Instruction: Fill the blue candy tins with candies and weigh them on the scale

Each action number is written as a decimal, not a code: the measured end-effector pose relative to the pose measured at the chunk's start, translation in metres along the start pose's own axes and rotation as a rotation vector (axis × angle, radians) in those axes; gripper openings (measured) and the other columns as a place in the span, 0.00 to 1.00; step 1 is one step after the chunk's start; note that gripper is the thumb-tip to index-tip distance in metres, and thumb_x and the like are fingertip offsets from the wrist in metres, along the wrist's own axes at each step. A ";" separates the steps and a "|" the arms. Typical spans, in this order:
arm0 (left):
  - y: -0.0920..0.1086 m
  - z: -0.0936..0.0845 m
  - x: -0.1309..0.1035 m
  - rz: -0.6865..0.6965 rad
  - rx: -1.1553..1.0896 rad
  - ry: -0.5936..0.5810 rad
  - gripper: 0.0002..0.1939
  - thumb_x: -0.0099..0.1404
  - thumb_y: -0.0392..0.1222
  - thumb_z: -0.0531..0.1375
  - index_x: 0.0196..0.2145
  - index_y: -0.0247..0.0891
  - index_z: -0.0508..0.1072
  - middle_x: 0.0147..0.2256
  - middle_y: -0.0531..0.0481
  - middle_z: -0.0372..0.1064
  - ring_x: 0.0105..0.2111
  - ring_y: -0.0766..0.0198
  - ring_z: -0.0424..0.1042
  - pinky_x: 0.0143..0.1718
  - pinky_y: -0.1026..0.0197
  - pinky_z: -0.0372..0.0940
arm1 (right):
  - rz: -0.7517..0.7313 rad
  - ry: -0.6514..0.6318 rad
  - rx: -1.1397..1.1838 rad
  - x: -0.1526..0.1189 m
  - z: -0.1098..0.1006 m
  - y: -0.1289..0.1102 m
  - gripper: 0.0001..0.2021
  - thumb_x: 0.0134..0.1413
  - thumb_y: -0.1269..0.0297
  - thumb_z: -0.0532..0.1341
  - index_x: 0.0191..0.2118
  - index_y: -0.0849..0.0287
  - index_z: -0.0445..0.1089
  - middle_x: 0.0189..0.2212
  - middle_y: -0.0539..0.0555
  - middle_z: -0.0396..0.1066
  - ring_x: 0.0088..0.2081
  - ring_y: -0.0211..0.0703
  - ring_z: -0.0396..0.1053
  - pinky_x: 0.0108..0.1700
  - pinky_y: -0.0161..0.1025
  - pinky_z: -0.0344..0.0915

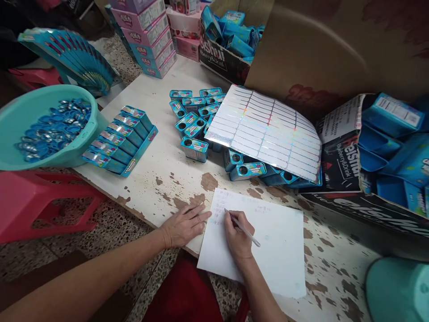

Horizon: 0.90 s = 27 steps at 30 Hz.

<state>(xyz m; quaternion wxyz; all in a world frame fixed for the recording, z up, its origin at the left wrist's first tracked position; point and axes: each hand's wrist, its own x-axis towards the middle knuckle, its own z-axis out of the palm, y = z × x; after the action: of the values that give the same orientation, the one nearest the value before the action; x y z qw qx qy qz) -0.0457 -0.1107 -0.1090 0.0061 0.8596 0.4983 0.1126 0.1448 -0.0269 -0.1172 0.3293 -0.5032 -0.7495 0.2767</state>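
A white sheet of paper (278, 250) with handwritten lines near its upper left lies at the table's front edge. My right hand (238, 235) rests on it, fingers closed around a slim clear pen (250, 235) whose tip meets the writing. Just left of the sheet, my left hand (186, 226) lies flat on the table, its fingers stretched out and the fingertips at the paper's edge. Beyond the paper, a sheet of silvery label stickers (264, 129) covers part of a group of small blue tins (194, 147).
A blue tray of upright packs (140, 158) stands left of the tins. Farther left, a turquoise basin (90, 134) holds many blue caps, above a red stool (40, 201). Cartons of blue containers (395, 112) stand right and behind. Stacked boxes (147, 40) are at the back.
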 end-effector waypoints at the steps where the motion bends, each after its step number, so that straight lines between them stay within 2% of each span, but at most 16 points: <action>1: 0.000 0.000 0.000 -0.001 0.002 0.001 0.05 0.64 0.41 0.55 0.33 0.39 0.70 0.56 0.51 0.63 0.59 0.54 0.55 0.56 0.50 0.49 | 0.005 0.002 0.004 0.000 0.000 0.000 0.08 0.56 0.62 0.58 0.28 0.58 0.66 0.21 0.49 0.70 0.21 0.36 0.67 0.24 0.32 0.62; 13: 0.000 0.002 -0.001 -0.005 0.009 -0.004 0.06 0.65 0.40 0.54 0.33 0.39 0.70 0.56 0.52 0.63 0.59 0.54 0.55 0.55 0.51 0.51 | 0.012 0.003 -0.018 0.000 0.002 0.001 0.08 0.55 0.62 0.57 0.27 0.58 0.65 0.20 0.49 0.70 0.20 0.36 0.67 0.24 0.31 0.62; 21: 0.001 0.001 0.000 -0.013 0.013 -0.007 0.07 0.65 0.41 0.54 0.32 0.39 0.71 0.56 0.52 0.63 0.59 0.55 0.55 0.56 0.51 0.50 | 0.092 0.035 0.010 -0.001 0.002 0.000 0.08 0.54 0.61 0.57 0.27 0.58 0.65 0.20 0.48 0.69 0.19 0.36 0.67 0.24 0.32 0.63; 27: 0.001 -0.001 0.002 -0.009 0.019 0.037 0.08 0.65 0.40 0.53 0.32 0.39 0.71 0.54 0.52 0.66 0.57 0.55 0.58 0.55 0.51 0.51 | 0.221 0.028 0.162 -0.001 -0.001 0.000 0.07 0.53 0.60 0.58 0.28 0.57 0.64 0.20 0.47 0.68 0.20 0.37 0.66 0.25 0.34 0.64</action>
<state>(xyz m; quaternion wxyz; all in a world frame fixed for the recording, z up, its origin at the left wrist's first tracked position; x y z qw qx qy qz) -0.0443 -0.1097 -0.1074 -0.0105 0.8551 0.5034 0.1238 0.1463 -0.0278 -0.1167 0.3467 -0.5581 -0.6602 0.3638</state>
